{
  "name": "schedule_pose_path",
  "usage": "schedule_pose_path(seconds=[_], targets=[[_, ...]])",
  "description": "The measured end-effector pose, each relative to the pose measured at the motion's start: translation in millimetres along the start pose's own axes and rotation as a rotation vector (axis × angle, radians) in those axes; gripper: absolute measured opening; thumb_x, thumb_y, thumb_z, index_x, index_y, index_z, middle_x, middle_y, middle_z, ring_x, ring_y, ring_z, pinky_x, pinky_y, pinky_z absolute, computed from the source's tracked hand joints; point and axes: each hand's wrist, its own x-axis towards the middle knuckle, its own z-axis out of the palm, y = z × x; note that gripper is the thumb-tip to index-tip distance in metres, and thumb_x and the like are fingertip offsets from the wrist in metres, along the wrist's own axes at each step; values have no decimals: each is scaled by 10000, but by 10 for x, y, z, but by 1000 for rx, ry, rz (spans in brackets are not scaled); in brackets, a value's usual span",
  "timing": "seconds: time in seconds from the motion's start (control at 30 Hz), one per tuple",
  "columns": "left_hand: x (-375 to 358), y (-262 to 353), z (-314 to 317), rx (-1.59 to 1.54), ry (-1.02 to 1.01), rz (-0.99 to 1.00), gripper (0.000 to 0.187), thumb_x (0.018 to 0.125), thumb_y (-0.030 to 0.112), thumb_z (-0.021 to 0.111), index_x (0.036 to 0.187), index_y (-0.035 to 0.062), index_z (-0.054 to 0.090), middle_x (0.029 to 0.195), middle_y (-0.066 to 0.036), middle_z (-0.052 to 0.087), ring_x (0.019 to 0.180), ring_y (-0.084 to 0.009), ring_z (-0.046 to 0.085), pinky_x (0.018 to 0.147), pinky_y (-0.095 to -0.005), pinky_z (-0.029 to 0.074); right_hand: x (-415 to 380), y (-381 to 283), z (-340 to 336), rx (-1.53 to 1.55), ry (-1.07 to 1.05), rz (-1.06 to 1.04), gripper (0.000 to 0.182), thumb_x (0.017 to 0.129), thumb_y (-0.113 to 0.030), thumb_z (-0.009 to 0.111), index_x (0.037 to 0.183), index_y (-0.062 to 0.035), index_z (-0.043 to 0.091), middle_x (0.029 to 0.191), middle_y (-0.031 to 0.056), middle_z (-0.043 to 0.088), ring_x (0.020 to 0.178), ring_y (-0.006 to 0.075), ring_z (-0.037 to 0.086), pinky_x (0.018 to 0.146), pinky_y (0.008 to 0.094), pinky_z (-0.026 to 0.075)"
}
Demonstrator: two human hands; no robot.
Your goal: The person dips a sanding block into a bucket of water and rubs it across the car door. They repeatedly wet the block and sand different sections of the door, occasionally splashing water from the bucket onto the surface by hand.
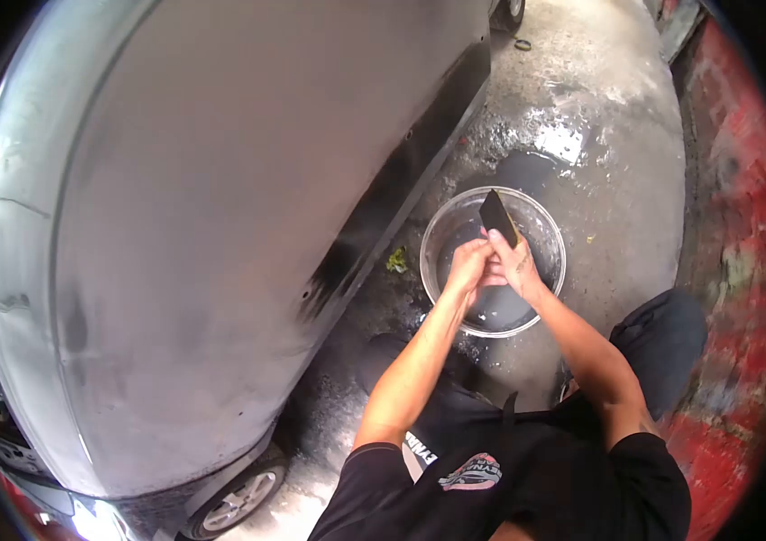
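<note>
Over a round metal basin (428, 270) of greyish water, my two hands meet. My right hand (517, 268) is closed on a dark, flat sanding block (496, 215) with a yellowish edge, its far end pointing up and away. My left hand (467, 267) is closed and presses against the fingers of the right. A small pinkish bit shows by the fingertips, too small to name. What the left fingers hold, if anything, is hidden.
A car's dull grey side panel (211, 207) fills the left, with a wheel (240, 499) below. The concrete floor (617, 207) is wet near the basin. A crumpled yellow-green scrap (397, 260) lies beside it. A worn red wall (734, 270) rises at right.
</note>
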Motion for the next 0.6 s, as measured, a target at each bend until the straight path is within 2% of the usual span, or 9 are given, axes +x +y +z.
schedule_pose_path(seconds=[0.03, 0.07, 0.13, 0.2, 0.27, 0.37, 0.47, 0.5, 0.6], targets=[[-61, 191, 26, 337, 10, -12, 209, 991, 223, 641, 922, 26, 660, 809, -91, 713, 709, -201, 720, 627, -378, 616, 74, 90, -72, -25, 59, 1, 605, 993, -174, 622, 1546, -69, 399, 1104, 132, 712, 918, 293, 678, 808, 428, 531], [-12, 240, -82, 974, 31, 360, 240, 963, 252, 657, 931, 16, 681, 837, -119, 732, 760, -287, 731, 709, -449, 583, 34, -39, -79, -22, 68, -19, 605, 993, -174, 622, 1546, -69, 399, 1104, 132, 712, 918, 293, 678, 808, 428, 531], [-326, 915, 231, 1157, 49, 578, 231, 952, 238, 672, 982, 10, 697, 881, -138, 727, 820, -317, 726, 766, -447, 571, -115, -349, -57, -696, 117, -93, 639, 966, -98, 543, 1572, -94, 341, 1031, 234, 718, 967, 436, 687, 859, 481, 530], [-694, 1619, 639, 1351, 121, 949, 219, 927, 211, 689, 1031, 20, 714, 957, -170, 711, 908, -363, 704, 834, -443, 555, -123, 44, -172, -944, 45, -289, 794, 884, -32, 499, 1616, -153, 215, 1300, 309, 586, 1131, 485, 613, 932, 539, 516], [-983, 2346, 1015, 1439, 225, 1281, 188, 907, 188, 693, 1026, 44, 714, 1011, -177, 693, 967, -371, 674, 850, -443, 545, -138, 235, -181, -1287, -143, 45, 748, 913, -102, 489, 1614, -178, 238, 1472, 338, 427, 1185, 520, 593, 1007, 554, 496], [-1366, 3427, 1448, 1566, 390, 1847, 160, 892, 166, 696, 1002, 50, 702, 1055, -162, 680, 1043, -371, 641, 876, -469, 531, -92, 401, -179, -1298, -346, 163, 581, 1016, -373, 510, 1540, -157, 380, 1412, 332, 498, 1209, 508, 587, 1029, 547, 490], [-1740, 4399, 1662, 1779, 849, 2191, 188, 830, 150, 695, 996, 66, 726, 1070, -153, 677, 1062, -344, 637, 912, -499, 495, -72, 435, -171, -1258, -341, 156, 530, 1022, -348, 501, 1498, -119, 460, 1352, 313, 576, 1227, 460, 593, 1051, 509, 480], [-1873, 4665, 1659, 1818, 1051, 2270, 168, 793, 140, 670, 932, 70, 733, 1035, -141, 671, 1044, -315, 641, 900, -479, 472, -71, 499, -206, -1222, -348, 159, 515, 1020, -331, 500, 1474, -87, 494, 1334, 308, 596, 1228, 441, 598, 1057, 493, 478], [-2374, 5250, 1603, 1910, 1471, 1676, 287, 928, 300, 648, 1063, 50, 688, 1135, -185, 657, 1064, -374, 627, 905, -491, 508, -84, 546, -309, -1054, -291, -58, 476, 1002, -247, 493, 1403, 3, 548, 1294, 300, 624, 1197, 429, 616, 1036, 480, 487]])
